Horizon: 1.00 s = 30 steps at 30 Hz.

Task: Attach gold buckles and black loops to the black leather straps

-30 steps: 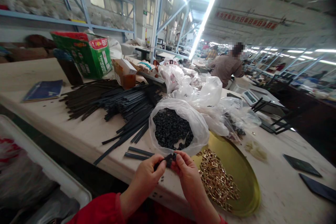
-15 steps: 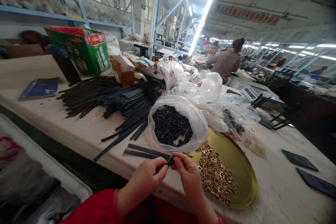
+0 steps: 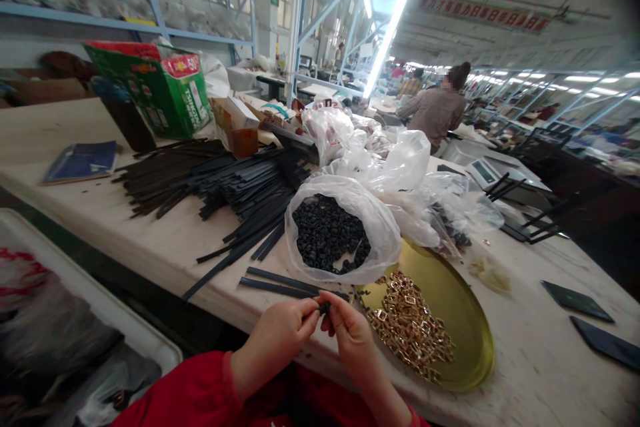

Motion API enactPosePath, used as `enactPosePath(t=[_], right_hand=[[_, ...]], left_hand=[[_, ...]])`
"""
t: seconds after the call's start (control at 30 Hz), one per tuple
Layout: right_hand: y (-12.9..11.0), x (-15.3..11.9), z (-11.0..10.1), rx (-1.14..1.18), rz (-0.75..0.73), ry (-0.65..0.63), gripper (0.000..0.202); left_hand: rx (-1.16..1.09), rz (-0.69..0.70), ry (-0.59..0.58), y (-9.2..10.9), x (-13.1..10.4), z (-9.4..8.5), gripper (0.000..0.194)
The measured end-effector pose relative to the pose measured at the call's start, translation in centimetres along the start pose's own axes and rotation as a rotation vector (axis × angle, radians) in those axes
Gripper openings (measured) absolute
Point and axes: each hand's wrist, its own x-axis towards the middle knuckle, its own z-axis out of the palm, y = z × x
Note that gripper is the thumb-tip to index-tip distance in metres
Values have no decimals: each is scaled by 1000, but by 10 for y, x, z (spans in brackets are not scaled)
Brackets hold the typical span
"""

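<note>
The pale table (image 3: pixel 200 240) carries dark strips (image 3: pixel 240 187) left, an open plastic bag (image 3: pixel 383 240) centrally, and a gold tray (image 3: pixel 465 320) near right.

I wear red on both arms. My left sleeve (image 3: pixel 187 390) is full and loose, its cloth creased in soft folds, and it closes in a snug cuff (image 3: pixel 232 377) on the forearm, short of my bare left hand (image 3: pixel 285 330). Of my right sleeve (image 3: pixel 418 420) I see just a small red edge, below my bare right hand (image 3: pixel 353 333). Darker red cloth (image 3: pixel 300 397) shows between them, with a pale mark (image 3: pixel 275 424) too small to make out.
</note>
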Motion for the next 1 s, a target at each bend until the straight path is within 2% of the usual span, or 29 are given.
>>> enactPosePath(t=[0.1, 0.27, 0.43, 0.5, 0.7, 0.9, 1.0], right_hand=[[0, -1, 0, -26, -3, -26, 32], [-7, 4, -6, 91, 170, 43, 26], [-17, 4, -5, 272, 301, -3, 32], [-17, 1, -3, 319, 316, -31, 32], [-15, -3, 2, 352, 319, -11, 31], [-15, -14, 1, 344, 269, 5, 39], [-14, -18, -2, 410, 313, 11, 39]], left_hand=[[-44, -6, 4, 1, 0, 2, 25], [-102, -21, 18, 4, 0, 2, 25], [-142, -104, 48, 5, -2, 6, 19], [-210, -106, 48, 4, -4, 7, 18], [-338, 26, -9, 5, -15, 5, 27], [-343, -66, 19, 0, -11, 0, 23], [-281, -112, 40, -3, -10, -1, 21]])
